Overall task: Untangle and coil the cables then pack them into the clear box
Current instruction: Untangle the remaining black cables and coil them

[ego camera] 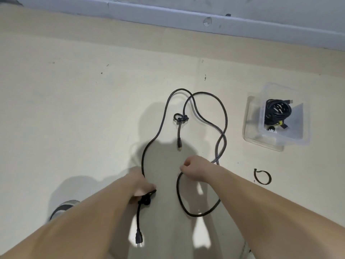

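Fingers of the left hand grip the black cable at a knot; the right hand, curled, holds its near loop, on cream floor below a grey wall.

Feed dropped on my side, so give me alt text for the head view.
Both hands hold one long black cable sprawled on the floor: the left hand grips a knot near a plug end, the right hand pinches a loop. A second knot sits farther out; a clear box holding coiled cables stands to the right.
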`<state>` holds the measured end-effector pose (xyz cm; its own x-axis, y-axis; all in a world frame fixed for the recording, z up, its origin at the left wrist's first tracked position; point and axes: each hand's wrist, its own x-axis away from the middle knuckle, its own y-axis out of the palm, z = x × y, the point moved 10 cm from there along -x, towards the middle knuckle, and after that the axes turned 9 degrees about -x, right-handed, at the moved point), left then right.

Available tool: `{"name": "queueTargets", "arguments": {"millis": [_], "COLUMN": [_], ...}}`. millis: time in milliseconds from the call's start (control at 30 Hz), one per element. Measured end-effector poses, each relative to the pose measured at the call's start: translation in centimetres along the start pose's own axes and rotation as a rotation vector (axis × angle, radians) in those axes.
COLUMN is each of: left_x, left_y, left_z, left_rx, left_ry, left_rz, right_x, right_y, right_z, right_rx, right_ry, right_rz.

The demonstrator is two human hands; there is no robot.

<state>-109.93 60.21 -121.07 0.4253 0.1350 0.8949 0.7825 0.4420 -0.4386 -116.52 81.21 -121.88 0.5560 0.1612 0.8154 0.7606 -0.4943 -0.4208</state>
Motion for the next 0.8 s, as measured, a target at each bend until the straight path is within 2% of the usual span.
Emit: {"name": "queueTargets", "arguments": {"millis": [100,200,333,367,500,600,667,800], "left_x": [-0.4,-0.6,-0.5,-0.2,2.8,5.6,8.0,13.7], "left_y": [0.9,1.0,-1.1,-2.2,-6.6,-9.6,-11.7,-15.1], "left_z": [1.0,1.4,2.1,2.8,6.1,7.9,8.8,9.2], "left_rx": [0.045,0.041,0.289,0.354,0.607,0.736,0.818,0.88], "left_ry": [0.101,0.112,0.107,0.127,0.244,0.294,0.34,0.412], "left_rz": [0.026,0.026,0.033,0.053,0.135,0.141,0.137,0.197], "right_x": [-0.7,-0.7,0.8,1.3,4.0,6.6,8.5,13.6], "right_y": [1.3,1.8,2.3,2.1,-0.4,-2.9,-5.0,-9.7], "right_z": [-0.4,-0.6,-0.5,-0.8,-4.1,-7.6,-9.4,-12.3], "right_rx": [-0.008,-0.024,-0.063,-0.157,-0.8,-1.013,-0.992,-0.745], "right_ry": [0.0,-0.003,0.033,0.045,0.051,0.011,-0.008,-0.045], "right_rz": [-0.022,-0.029,-0.122,-0.127,-0.101,-0.136,-0.109,-0.021]}}
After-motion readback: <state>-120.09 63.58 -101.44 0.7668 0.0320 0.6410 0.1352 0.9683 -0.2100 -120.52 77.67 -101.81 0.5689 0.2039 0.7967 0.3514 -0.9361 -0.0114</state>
